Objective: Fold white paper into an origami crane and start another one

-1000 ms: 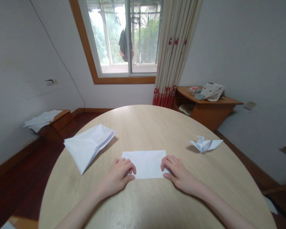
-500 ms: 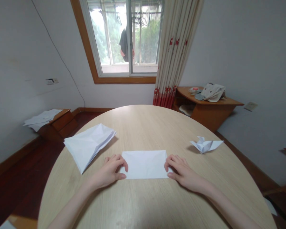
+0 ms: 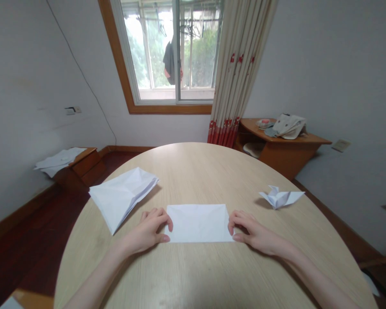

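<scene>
A white sheet of paper [image 3: 197, 223], folded into a flat rectangle, lies crosswise in front of me with faint creases on it. My left hand [image 3: 155, 229] is closed on its left edge, thumb near the lower corner and index finger curled just above. At the opposite end my right hand [image 3: 248, 231] pinches the right edge in a similar way, close to the lower right corner. The undersides of the fingers are partly hidden. Left of the sheet sits a larger bundle of folded white paper [image 3: 125, 193], and to the right rests a small origami bird [image 3: 278, 197].
Everything lies on a round light-wood table [image 3: 193, 167]. Beyond it stand a corner desk [image 3: 276, 150] holding a cloth bag [image 3: 289, 125], and a low cabinet [image 3: 90, 165] with papers on top. A curtain [image 3: 238, 77] hangs beside the window [image 3: 173, 51].
My right hand has shifted slightly outward to the right at the sheet's edge. My left hand stays almost where it was. The whole view has drifted a little.
</scene>
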The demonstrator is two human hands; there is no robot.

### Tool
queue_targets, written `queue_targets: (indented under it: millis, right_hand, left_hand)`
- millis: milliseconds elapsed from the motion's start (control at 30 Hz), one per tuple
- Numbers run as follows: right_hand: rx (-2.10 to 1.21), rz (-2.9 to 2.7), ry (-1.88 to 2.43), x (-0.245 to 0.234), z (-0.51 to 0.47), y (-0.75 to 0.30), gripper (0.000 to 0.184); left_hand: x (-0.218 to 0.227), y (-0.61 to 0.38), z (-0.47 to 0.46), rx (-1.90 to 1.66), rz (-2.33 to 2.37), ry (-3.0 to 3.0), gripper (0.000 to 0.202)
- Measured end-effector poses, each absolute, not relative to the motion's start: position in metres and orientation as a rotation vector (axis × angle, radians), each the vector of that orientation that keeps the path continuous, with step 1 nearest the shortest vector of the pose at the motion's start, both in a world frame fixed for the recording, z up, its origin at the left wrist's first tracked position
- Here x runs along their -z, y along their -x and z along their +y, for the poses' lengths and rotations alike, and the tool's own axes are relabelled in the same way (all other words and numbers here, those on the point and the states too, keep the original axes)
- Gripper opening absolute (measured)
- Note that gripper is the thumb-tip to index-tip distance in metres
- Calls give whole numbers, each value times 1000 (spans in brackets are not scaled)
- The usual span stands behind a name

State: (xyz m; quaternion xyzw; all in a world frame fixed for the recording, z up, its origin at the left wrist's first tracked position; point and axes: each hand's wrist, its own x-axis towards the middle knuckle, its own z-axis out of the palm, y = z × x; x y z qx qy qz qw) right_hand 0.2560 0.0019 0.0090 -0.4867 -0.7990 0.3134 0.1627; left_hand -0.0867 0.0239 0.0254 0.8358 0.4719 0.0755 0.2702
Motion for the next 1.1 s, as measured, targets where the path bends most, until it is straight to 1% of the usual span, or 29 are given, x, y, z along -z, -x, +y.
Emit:
queue_targets:
  millis: [133, 267, 367, 567, 633, 767, 800, 833, 967, 1033, 1100]
  right_hand:
    - [-857, -2272, 1366, -9, 2, -254, 6]
    - [-769, -2240, 1383, -12, 0, -249, 16]
    - [-716, -2234, 1419, -12, 0, -244, 13]
    - [-629, -2248, 1425, -5, 0, -239, 17]
    - [-597, -2231, 1404, -1, 0, -238, 17]
    - [-479, -2088, 1369, 6, 2, -237, 10]
    - [-438, -2036, 1371, 8, 3, -238, 12]
    - [-399, -1986, 1382, 11, 4, -239, 18]
    - [-356, -1867, 1547, 24, 13, -243, 45]
    - [-386, -1872, 1598, 28, 16, -244, 49]
    - [-404, -1915, 1608, 29, 17, -245, 48]
  left_hand:
    - [-28, 86, 22, -224, 1234, -2248, 15]
    - [-31, 85, 20, -267, 1195, -2266, 11]
    - [-31, 81, 19, -300, 1242, -2274, 7]
    - [-15, 72, 22, -397, 1287, -2360, 30]
    - [-10, 70, 23, -417, 1261, -2388, 32]
    - [-6, 68, 22, -432, 1239, -2399, 27]
    - [-6, 68, 22, -448, 1242, -2398, 26]
    - [-7, 68, 21, -468, 1245, -2395, 26]
    - [-6, 68, 19, -556, 1222, -2368, 27]
    - [-5, 69, 19, -587, 1200, -2345, 28]
    - [-3, 70, 19, -607, 1171, -2319, 27]
